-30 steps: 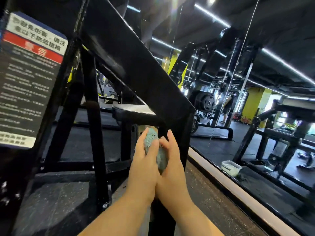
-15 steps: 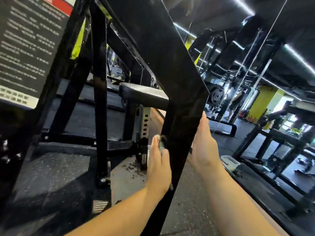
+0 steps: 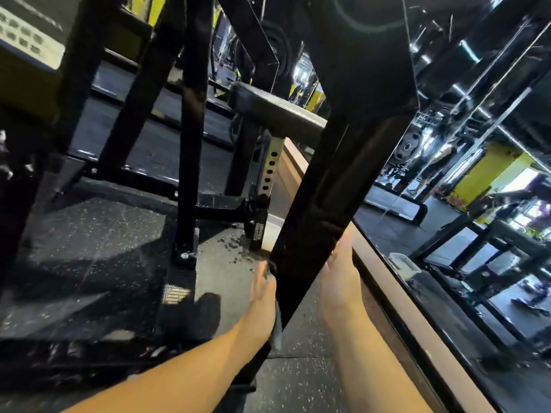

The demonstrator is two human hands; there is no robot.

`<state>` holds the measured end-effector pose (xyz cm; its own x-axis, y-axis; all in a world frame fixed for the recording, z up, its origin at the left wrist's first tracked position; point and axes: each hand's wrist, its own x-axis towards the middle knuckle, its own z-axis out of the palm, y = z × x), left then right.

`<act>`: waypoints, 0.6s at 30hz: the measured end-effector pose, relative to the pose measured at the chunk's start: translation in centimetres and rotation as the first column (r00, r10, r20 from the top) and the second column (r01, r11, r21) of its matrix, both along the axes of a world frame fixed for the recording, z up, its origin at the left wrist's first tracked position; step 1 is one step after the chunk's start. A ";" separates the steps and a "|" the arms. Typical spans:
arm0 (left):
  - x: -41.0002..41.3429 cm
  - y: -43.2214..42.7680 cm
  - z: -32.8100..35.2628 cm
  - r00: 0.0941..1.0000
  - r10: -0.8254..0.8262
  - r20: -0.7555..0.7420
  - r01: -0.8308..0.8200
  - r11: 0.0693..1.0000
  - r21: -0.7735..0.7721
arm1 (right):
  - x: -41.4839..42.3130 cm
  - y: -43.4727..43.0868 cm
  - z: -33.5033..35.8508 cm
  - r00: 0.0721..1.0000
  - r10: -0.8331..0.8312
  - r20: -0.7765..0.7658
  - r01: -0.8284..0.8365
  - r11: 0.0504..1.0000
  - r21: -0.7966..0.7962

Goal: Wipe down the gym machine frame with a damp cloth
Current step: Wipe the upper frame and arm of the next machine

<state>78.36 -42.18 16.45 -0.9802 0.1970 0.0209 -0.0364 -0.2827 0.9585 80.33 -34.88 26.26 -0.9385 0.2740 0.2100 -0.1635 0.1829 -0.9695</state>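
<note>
the person's left hand [image 3: 262,293] lies against the left face of the slanted black frame post [image 3: 334,186]. it clamps the damp cloth [image 3: 278,327] between palm and metal, with the thumb curled over the cloth's upper edge. only a thin blue-grey strip of cloth shows below the heel of the hand, and a darker scrap by the thumb (the rest is hidden behind the post). the right hand [image 3: 340,281] rests on the opposite face of the same post, level with the left, thumb lying straight up along the edge. its fingers pass out of sight behind the metal, so whether they are wrapped round the post or lying flat cannot be told. both forearms reach in from the bottom of the view, one on each side of the post. behind the post stands a padded seat [image 3: 277,111] on a perforated upright [image 3: 269,171]. dark crumbs [image 3: 235,248] are scattered on the speckled rubber floor [image 3: 104,234] near its foot. a wall mirror [image 3: 447,222] runs along the right, and a small white tub [image 3: 403,263] shows in it.
</note>
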 end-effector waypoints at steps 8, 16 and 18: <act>0.3 -1.8 10.8 0.934 0.066 -0.352 -0.036 0.995 0.091 | 0.0 0.8 0.2 1.000 0.029 -0.006 -0.029 0.998 0.052; 0.8 -0.1 -1.5 0.979 -0.073 0.188 0.063 0.996 0.060 | -0.4 0.8 -0.7 0.999 0.037 0.032 -0.041 0.990 0.133; 0.2 -0.4 1.2 0.986 -0.079 0.145 0.073 0.996 0.041 | -0.4 1.1 -0.8 0.999 0.032 0.021 -0.035 0.991 0.131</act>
<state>78.57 -42.62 17.68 -0.9554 0.2727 -0.1131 -0.1978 -0.3072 0.9309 79.98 -33.79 25.45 -0.9509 0.2136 0.2241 -0.1534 0.3036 -0.9404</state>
